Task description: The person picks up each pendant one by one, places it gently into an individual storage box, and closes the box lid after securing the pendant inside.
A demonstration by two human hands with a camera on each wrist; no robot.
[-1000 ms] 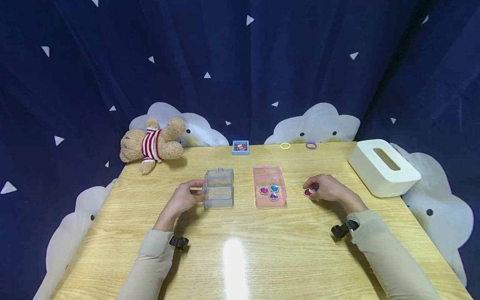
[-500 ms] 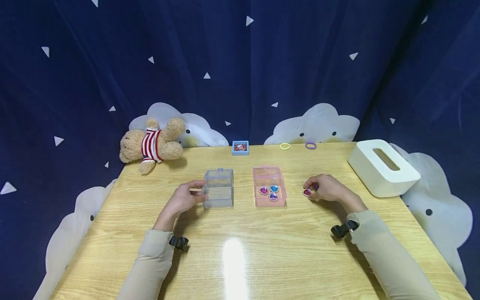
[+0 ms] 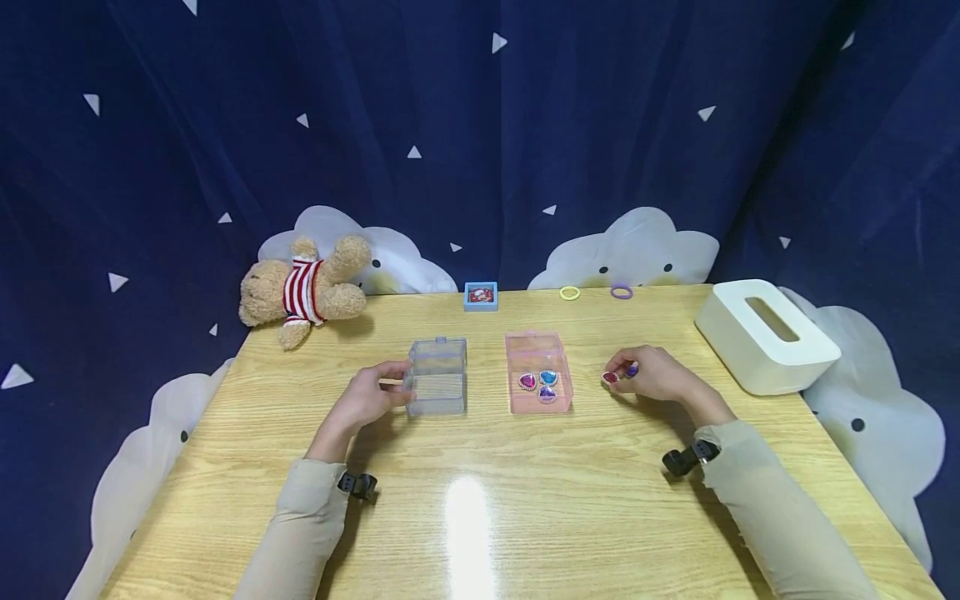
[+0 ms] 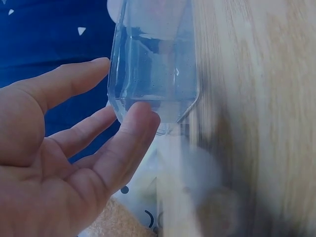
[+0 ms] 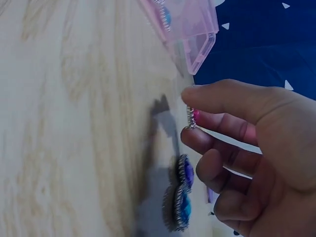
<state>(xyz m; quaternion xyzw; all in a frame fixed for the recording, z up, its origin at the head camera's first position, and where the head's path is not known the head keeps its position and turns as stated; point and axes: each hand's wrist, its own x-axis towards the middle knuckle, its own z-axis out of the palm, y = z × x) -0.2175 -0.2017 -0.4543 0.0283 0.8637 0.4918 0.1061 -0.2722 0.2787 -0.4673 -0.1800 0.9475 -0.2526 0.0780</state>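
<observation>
In the head view my left hand (image 3: 371,393) rests against the left side of a clear blue-grey plastic box (image 3: 437,404) with its lid raised. Its fingers are loosely spread at the box's end in the left wrist view. My right hand (image 3: 652,375) pinches a red-pink gem (image 5: 192,117) with a beaded silver rim between thumb and fingertips, just above the table. Beneath that hand lie a purple gem (image 5: 186,171) and a blue gem (image 5: 182,208). Between the hands stands an open pink box (image 3: 519,406) holding a pink gem (image 3: 528,381), a blue gem (image 3: 549,377) and a purple gem (image 3: 547,394).
A teddy bear (image 3: 302,290) lies at the back left. Along the back edge are a small light-blue framed square (image 3: 481,297), a yellow ring (image 3: 570,287) and a purple ring (image 3: 622,286). A white tissue box (image 3: 757,350) stands on the right.
My right hand has lifted the red-pink gem slightly and shifted it a little left, uncovering more of the purple gem. My left hand and both boxes have stayed put.
</observation>
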